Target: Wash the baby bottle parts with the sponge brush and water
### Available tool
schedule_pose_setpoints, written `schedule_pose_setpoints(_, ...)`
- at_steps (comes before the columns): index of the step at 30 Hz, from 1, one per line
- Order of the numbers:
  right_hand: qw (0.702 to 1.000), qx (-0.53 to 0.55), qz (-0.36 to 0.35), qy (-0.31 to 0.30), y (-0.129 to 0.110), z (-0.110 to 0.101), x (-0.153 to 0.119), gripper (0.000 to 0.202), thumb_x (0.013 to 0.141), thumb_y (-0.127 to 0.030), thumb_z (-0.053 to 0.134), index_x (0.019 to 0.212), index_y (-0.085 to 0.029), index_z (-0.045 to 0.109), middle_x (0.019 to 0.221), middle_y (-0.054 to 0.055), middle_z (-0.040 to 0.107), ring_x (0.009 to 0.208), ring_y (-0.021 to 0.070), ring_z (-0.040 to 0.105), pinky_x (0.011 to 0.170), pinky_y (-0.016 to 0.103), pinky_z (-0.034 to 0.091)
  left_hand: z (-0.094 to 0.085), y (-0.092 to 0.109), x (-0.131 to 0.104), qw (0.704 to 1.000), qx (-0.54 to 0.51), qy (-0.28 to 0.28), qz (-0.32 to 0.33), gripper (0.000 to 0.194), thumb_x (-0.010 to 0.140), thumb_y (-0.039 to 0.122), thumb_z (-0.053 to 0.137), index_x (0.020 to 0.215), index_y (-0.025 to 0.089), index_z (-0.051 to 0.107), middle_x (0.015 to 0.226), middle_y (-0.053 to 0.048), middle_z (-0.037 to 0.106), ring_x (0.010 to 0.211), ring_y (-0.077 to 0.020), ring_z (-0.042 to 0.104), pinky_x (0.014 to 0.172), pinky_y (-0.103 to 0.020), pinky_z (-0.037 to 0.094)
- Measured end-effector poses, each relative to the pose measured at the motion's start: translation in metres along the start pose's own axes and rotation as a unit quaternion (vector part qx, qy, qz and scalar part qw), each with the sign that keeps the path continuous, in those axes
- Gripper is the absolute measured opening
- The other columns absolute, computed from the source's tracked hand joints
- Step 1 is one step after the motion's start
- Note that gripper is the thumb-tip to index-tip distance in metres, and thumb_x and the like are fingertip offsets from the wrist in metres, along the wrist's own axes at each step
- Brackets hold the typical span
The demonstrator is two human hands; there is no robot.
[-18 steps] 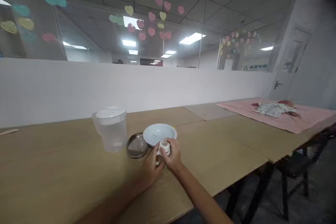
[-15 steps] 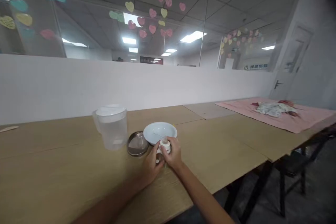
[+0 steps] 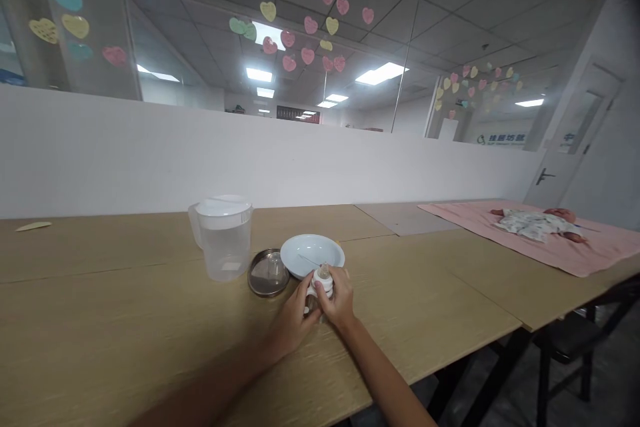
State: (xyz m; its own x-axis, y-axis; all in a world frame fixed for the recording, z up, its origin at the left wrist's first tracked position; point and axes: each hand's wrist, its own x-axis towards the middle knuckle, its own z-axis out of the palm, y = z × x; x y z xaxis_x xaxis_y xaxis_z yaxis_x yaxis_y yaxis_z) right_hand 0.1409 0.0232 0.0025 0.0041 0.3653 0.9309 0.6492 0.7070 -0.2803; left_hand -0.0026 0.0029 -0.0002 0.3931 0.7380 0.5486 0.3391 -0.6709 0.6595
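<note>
A baby bottle [image 3: 323, 281] with a white collar and a translucent teat stands between my two hands, over the near side of the table. My left hand [image 3: 291, 321] is closed round its body and white handle. The fingers of my right hand [image 3: 342, 300] are wrapped about the collar. Much of the bottle's body is hidden by my fingers. Just beyond the hands sits a white bowl [image 3: 295, 250] with a thin stick-like thing in it. To its left is a round metal dish [image 3: 257, 287] holding a small clear cap [image 3: 275, 265].
A lidded clear plastic pitcher [image 3: 226, 243] stands left of the dish. At the far right, a doll [image 3: 537, 223] in patterned clothes lies on a pink cloth [image 3: 565, 259]. A white wall [image 3: 290, 160] with glass above borders the table's back. A dark chair [image 3: 565, 340] stands at right.
The view has shifted, so the table things appear slightly further right. Both hands keep their hold on the bottle; no clear turning of the collar shows.
</note>
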Motion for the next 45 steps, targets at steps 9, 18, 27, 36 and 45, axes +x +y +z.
schedule_pose_setpoints(9, 0.999, 0.050, 0.002, 0.003, 0.007, -0.003, -0.003, 0.032, 0.084, -0.034, 0.045, 0.109, -0.017, 0.057, 0.100, 0.011, 0.055, 0.094, 0.0235, 0.053, 0.080, 0.041, 0.044, 0.001, 0.002, 0.002, 1.000, -0.015, -0.002, 0.004, 0.059, 0.085, 0.026, 0.050, 0.138, 0.018, 0.026, 0.139, -0.012, 0.041, 0.125, -0.0236, 0.042, 0.104, -0.039, 0.036)
schedule_pose_setpoints(18, 0.999, 0.025, -0.010, -0.017, 0.005, -0.007, 0.002, 0.028, 0.086, -0.033, 0.042, 0.106, -0.018, 0.056, 0.091, 0.008, 0.060, 0.084, 0.0216, 0.055, 0.076, 0.039, 0.040, 0.001, -0.001, 0.000, 1.000, -0.007, 0.014, 0.017, 0.060, 0.085, 0.028, 0.052, 0.139, 0.020, 0.027, 0.139, -0.010, 0.042, 0.125, -0.0231, 0.043, 0.104, -0.038, 0.038)
schedule_pose_setpoints(27, 0.999, 0.027, -0.013, -0.016, -0.001, -0.010, 0.008, 0.024, 0.086, -0.032, 0.040, 0.099, -0.017, 0.054, 0.087, 0.006, 0.061, 0.079, 0.0200, 0.054, 0.074, 0.036, 0.037, 0.003, -0.007, 0.000, 1.000, 0.018, 0.011, 0.019, 0.062, 0.084, 0.027, 0.052, 0.140, 0.019, 0.025, 0.138, -0.011, 0.044, 0.123, -0.0241, 0.045, 0.102, -0.039, 0.039)
schedule_pose_setpoints(36, 1.000, 0.029, 0.003, -0.013, 0.001, -0.009, 0.006, 0.021, 0.088, -0.030, 0.039, 0.094, -0.018, 0.055, 0.083, 0.005, 0.061, 0.078, 0.0179, 0.054, 0.074, 0.034, 0.036, 0.002, -0.006, 0.001, 1.000, 0.005, 0.001, 0.000, 0.064, 0.084, 0.027, 0.053, 0.140, 0.020, 0.025, 0.138, -0.012, 0.043, 0.123, -0.0249, 0.045, 0.101, -0.040, 0.040)
schedule_pose_setpoints(45, 0.996, 0.063, 0.010, -0.063, 0.000, -0.012, 0.006, 0.034, 0.087, -0.039, 0.041, 0.110, -0.017, 0.054, 0.097, 0.009, 0.062, 0.089, 0.0222, 0.056, 0.079, 0.039, 0.039, 0.002, -0.002, 0.001, 1.000, -0.018, 0.001, -0.003, 0.063, 0.085, 0.029, 0.052, 0.141, 0.020, 0.025, 0.139, -0.012, 0.042, 0.121, -0.0256, 0.046, 0.098, -0.040, 0.042)
